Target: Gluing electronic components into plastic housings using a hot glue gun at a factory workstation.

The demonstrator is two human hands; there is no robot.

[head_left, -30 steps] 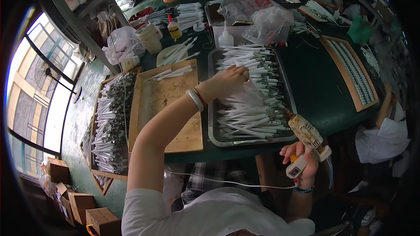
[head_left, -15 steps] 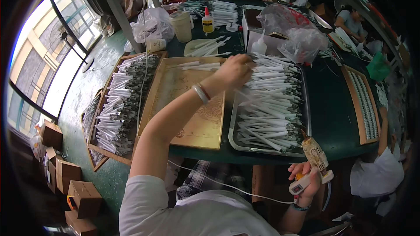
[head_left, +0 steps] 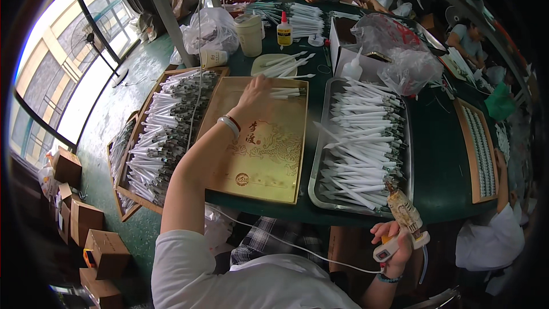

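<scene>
My right hand (head_left: 396,246) is wrapped round a hot glue gun (head_left: 406,210) near the table's front edge. Its nozzle points up beside the near right corner of a metal tray (head_left: 313,186) heaped with white pointed sticks (head_left: 360,143) that have dark ends. My left hand (head_left: 255,98) is over the far part of a shallow gold box lid (head_left: 257,180); motion blurs its fingers, and I cannot tell whether they hold anything. Several white sticks (head_left: 286,92) lie inside the lid, just right of that hand.
Left of the lid stands a wooden tray (head_left: 123,186) full of similar sticks. Beyond are a glue bottle (head_left: 284,31), a lidded cup (head_left: 249,37), plastic bags (head_left: 209,31) and a white box (head_left: 337,51). A wooden frame (head_left: 477,154) lies right. Co-workers sit around the table.
My left hand has moved left from the metal tray's far edge to the lid's far part. The view has shifted slightly. My right hand keeps hold of the glue gun.
</scene>
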